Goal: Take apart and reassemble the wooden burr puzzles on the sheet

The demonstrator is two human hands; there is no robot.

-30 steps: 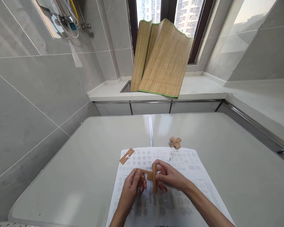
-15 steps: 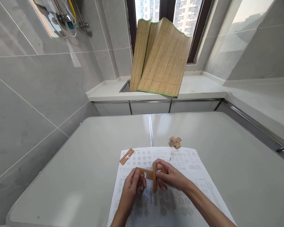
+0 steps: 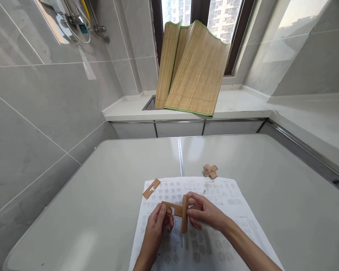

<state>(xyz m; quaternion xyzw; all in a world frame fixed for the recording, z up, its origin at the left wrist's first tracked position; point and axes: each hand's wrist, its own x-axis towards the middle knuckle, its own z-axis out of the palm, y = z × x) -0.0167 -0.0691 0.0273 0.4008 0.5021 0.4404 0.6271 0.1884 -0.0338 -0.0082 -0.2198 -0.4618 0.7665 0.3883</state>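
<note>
Over a printed instruction sheet (image 3: 214, 210) I hold two flat notched wooden puzzle pieces joined in a T. My left hand (image 3: 157, 226) pinches the horizontal wooden piece (image 3: 173, 208) at its left end. My right hand (image 3: 203, 212) grips the upright wooden piece (image 3: 184, 214) crossed over it. A third loose notched wooden piece (image 3: 151, 188) lies at the sheet's top left corner. A small assembled wooden cross (image 3: 210, 171) rests on the table beyond the sheet.
The grey table (image 3: 101, 195) has a seam down its middle and rounded corners. Tiled walls stand left and right. A bamboo mat (image 3: 192, 71) leans against the window on a white ledge (image 3: 237, 105) behind the table.
The hands and joined pieces stayed almost in place; the view shifted slightly, so everything sits a little lower in the frame.
</note>
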